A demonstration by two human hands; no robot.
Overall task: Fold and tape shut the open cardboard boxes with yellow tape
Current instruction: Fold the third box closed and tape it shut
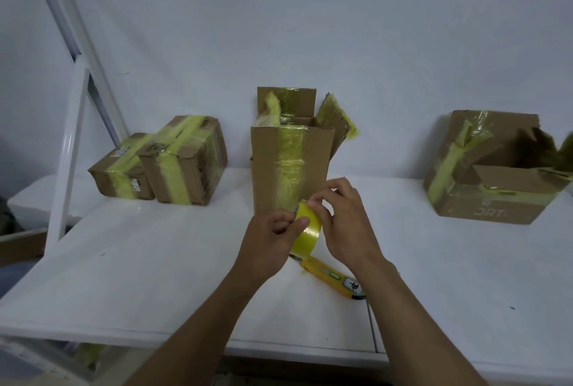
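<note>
A roll of yellow tape (307, 230) is held upright between both hands just above the white table (155, 261). My left hand (269, 240) pinches its near edge with thumb and fingers. My right hand (341, 221) curls round its far side, fingertips on the top of the roll. Right behind the hands stands a tall cardboard box (288, 168) with its top flaps open and a yellow tape strip down its front. At the right sits a wider open box (493, 181) with raised flaps and old yellow tape.
Two taped-shut boxes (161, 162) stand together at the back left. A yellow utility knife (328, 277) lies on the table under my right wrist. A white metal frame (71, 137) rises at the left. The table's front edge runs close below my forearms.
</note>
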